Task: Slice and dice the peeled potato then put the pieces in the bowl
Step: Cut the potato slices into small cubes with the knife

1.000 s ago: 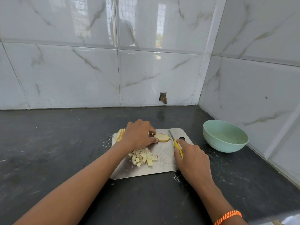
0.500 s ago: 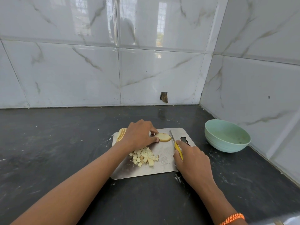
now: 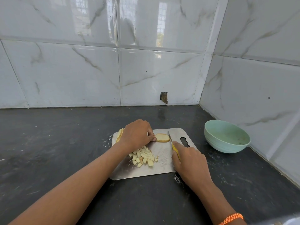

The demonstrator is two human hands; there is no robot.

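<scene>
Flat on the rectangular steel cutting board (image 3: 164, 168), an oval pale potato slice (image 3: 162, 137) is pinched by the left hand (image 3: 136, 137); the yellow-handled knife (image 3: 174, 146) is clasped in the right hand (image 3: 191, 163), beside small yellowish potato cubes (image 3: 143, 157); the round mint-green bowl (image 3: 226, 137) is set apart on the dark stone counter (image 3: 56, 143).

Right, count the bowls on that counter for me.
1. The green bowl sits on the dark counter right of the cutting board, near the corner wall. No other bowl shows in view; anything outside the frame cannot be ruled out.

Bare forearms, with an orange braided wristband (image 3: 231, 218) on the right wrist.
</scene>
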